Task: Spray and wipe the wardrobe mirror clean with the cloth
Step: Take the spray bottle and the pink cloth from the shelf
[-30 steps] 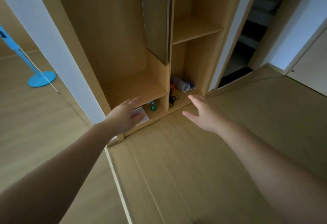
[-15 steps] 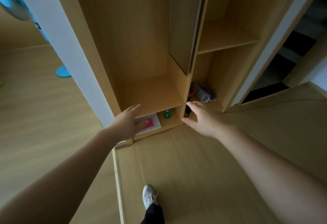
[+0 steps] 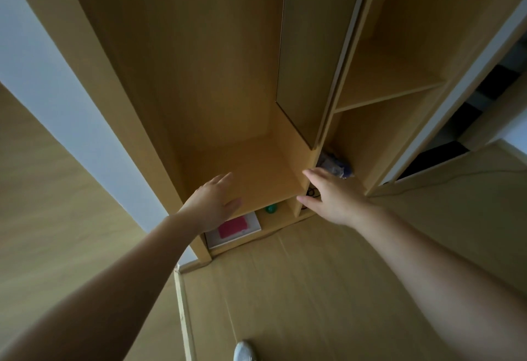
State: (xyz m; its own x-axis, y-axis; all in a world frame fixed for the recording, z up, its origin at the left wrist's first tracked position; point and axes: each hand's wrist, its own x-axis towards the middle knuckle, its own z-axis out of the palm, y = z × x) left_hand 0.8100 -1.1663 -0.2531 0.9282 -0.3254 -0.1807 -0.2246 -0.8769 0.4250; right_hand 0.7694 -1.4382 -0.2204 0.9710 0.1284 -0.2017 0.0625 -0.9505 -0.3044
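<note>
left hand (image 3: pixel 212 204) advanced over shelf (image 3: pixel 256 169) | right hand (image 3: pixel 332 195) reached divider (image 3: pixel 313 155) | both empty

You face an open light-wood wardrobe (image 3: pixel 228 75): a pale wall (image 3: pixel 42 81) left of it, wood-look floor (image 3: pixel 313 289) before it, a dark opening (image 3: pixel 445 152) to its right.

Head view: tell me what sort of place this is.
Probably a room in a home, likely a bedroom: an open wooden wardrobe with a shelf, wood-look flooring, and a small green bottle stowed at its bottom.
</note>
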